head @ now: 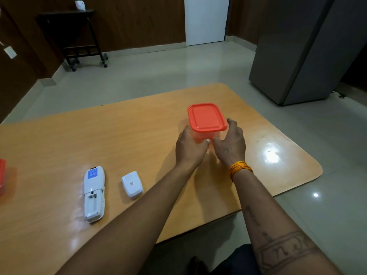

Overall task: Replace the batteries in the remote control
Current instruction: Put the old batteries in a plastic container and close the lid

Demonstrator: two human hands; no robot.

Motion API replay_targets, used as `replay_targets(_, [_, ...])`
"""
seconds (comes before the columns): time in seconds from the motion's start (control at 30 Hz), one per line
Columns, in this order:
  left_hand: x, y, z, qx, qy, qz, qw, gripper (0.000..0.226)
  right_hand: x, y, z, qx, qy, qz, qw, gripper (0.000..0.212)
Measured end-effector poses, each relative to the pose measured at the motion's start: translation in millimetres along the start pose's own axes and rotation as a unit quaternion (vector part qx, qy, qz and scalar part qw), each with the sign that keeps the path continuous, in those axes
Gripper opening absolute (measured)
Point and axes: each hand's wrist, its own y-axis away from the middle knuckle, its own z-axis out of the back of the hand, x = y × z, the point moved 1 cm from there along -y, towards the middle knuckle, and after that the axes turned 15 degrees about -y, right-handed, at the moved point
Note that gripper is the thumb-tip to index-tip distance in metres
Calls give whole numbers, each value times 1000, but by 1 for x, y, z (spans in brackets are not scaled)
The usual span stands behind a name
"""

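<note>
A white remote control [94,194] lies face down on the wooden table [139,135] at the near left, its battery compartment uncovered and empty. Its white battery cover [132,184] lies just to its right. Farther right stands a clear plastic box with an orange lid [206,117]. My left hand [189,146] holds the box's near left side, thumb across the front. My right hand [230,144] cups its near right side, fingers curled round the corner. The lid is on; what the box holds is hidden.
Another orange-lidded box [2,175] shows at the table's left edge. A grey cabinet [301,52] stands on the floor at the right, a dark wheeled stand [79,36] at the back left. Bare tabletop lies between the cover and the box.
</note>
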Motion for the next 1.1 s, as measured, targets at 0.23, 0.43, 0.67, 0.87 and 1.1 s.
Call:
replay_targets(0.23, [5, -26, -17, -26, 11, -3, 1000, 55, -16, -6, -6, 42, 26, 63, 997, 64])
replay_targets(0.43, [9, -19, -2, -36, 72, 53, 995, 48, -8, 6, -8, -56, 5, 103, 993, 35])
replay_targets(0.67, [36, 6, 49, -56, 102, 89, 989, 48, 4, 21, -15, 28, 10, 241, 970, 24])
replay_targets(0.87, [69, 35, 85, -47, 48, 70, 995, 79, 34, 52, -28, 122, 14, 328, 937, 18])
replay_targets(1.1, [88, 56, 101, -56, -48, 72, 995, 115, 58, 94, -43, 184, -8, 347, 920, 28])
